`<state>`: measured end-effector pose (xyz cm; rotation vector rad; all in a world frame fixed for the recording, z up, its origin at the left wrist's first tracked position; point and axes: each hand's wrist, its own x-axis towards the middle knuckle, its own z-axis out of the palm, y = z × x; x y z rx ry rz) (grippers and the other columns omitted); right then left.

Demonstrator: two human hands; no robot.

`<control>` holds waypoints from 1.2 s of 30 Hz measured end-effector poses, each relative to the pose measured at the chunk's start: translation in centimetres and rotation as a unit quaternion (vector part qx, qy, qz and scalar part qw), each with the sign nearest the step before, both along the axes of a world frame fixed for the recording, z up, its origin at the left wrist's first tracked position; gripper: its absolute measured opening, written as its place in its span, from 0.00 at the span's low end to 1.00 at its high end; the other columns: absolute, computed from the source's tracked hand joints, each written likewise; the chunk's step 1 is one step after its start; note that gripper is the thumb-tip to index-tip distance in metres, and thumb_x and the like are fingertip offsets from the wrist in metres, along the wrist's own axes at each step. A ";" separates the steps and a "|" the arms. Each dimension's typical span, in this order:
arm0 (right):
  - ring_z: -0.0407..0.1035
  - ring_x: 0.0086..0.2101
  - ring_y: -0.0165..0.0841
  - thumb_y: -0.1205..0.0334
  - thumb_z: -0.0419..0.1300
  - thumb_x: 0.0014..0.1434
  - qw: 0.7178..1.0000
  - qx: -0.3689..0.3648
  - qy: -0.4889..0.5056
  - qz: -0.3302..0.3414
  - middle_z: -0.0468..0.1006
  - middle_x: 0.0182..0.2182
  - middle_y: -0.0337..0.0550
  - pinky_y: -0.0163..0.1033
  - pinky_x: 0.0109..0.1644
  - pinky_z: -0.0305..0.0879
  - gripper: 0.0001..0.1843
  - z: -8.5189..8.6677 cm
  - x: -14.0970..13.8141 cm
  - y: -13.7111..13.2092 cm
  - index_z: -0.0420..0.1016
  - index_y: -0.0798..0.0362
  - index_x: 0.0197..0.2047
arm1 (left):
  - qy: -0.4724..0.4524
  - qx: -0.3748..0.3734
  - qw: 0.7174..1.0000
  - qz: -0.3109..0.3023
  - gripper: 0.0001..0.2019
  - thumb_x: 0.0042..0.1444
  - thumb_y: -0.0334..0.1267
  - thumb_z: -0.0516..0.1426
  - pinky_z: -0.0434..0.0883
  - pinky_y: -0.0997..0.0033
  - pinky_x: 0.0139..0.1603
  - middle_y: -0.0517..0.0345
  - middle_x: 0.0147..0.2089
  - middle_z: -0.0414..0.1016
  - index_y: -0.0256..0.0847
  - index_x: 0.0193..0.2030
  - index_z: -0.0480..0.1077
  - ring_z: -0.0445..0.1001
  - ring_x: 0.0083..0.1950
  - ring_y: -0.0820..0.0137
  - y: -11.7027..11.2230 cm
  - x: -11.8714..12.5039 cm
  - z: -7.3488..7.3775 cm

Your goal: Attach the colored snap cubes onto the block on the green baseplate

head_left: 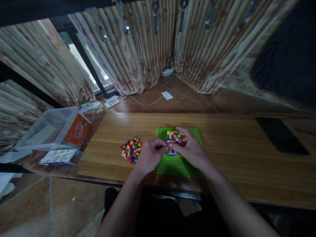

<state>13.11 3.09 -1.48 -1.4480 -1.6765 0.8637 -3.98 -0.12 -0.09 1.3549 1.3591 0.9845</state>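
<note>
A green studded baseplate (177,166) lies on the wooden table (234,151). A patch of small coloured bricks (176,137) is laid on its far half. My right hand (191,149) rests on the plate, fingers curled round the near right side of that patch. My left hand (149,154) is at the plate's left edge, fingers pinched together beside the patch; what they hold is too small to make out. A loose pile of small coloured bricks (131,150) sits on the table just left of my left hand.
A dark phone (281,135) lies flat at the table's right. Left of the table stand a clear plastic box (49,128) with an orange packet (78,129) and a white carton (60,157). Striped curtains (148,42) hang behind, over a tiled floor.
</note>
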 end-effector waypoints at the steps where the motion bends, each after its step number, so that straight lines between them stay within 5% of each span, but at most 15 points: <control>1: 0.68 0.53 0.46 0.48 0.68 0.46 1.000 0.001 0.000 -0.002 0.71 0.54 0.51 0.54 0.59 0.63 0.36 0.0 0.0 0.0 0.70 0.49 0.58 | -0.001 0.002 1.000 0.002 0.05 0.52 0.35 0.61 0.67 0.74 0.34 0.56 0.30 0.78 0.35 0.31 0.76 0.72 0.31 0.72 0.0 0.0 0.0; 10: 0.67 0.55 0.46 0.43 0.65 0.51 0.999 -0.028 0.012 0.041 0.70 0.57 0.49 0.55 0.61 0.61 0.35 0.3 0.9 -0.1 0.67 0.45 0.60 | 0.027 0.025 0.999 -0.013 0.04 0.52 0.32 0.58 0.68 0.74 0.37 0.59 0.29 0.77 0.36 0.30 0.75 0.73 0.32 0.72 0.6 -2.1 0.4; 15: 0.67 0.54 0.48 0.41 0.61 0.55 0.996 -0.057 0.023 0.065 0.69 0.58 0.50 0.57 0.58 0.63 0.34 0.5 1.4 -0.1 0.65 0.43 0.62 | 0.108 0.035 0.992 0.046 0.05 0.51 0.34 0.58 0.69 0.73 0.38 0.59 0.29 0.77 0.36 0.31 0.75 0.74 0.34 0.70 0.8 -5.5 0.7; 22: 0.68 0.54 0.48 0.41 0.61 0.54 0.998 -0.045 0.005 0.050 0.70 0.57 0.49 0.58 0.58 0.63 0.34 0.5 1.1 -0.1 0.66 0.44 0.61 | 0.251 0.008 0.968 0.024 0.06 0.50 0.32 0.57 0.66 0.75 0.33 0.58 0.29 0.77 0.36 0.30 0.75 0.73 0.33 0.70 0.2 -8.6 0.8; 36: 0.69 0.52 0.47 0.40 0.62 0.53 0.997 -0.054 0.004 0.052 0.70 0.57 0.51 0.57 0.56 0.65 0.35 0.6 1.0 -0.1 0.66 0.45 0.61 | 0.443 0.000 0.897 0.004 0.08 0.49 0.31 0.59 0.68 0.69 0.43 0.54 0.39 0.79 0.41 0.36 0.77 0.77 0.40 0.65 0.1 -7.2 1.1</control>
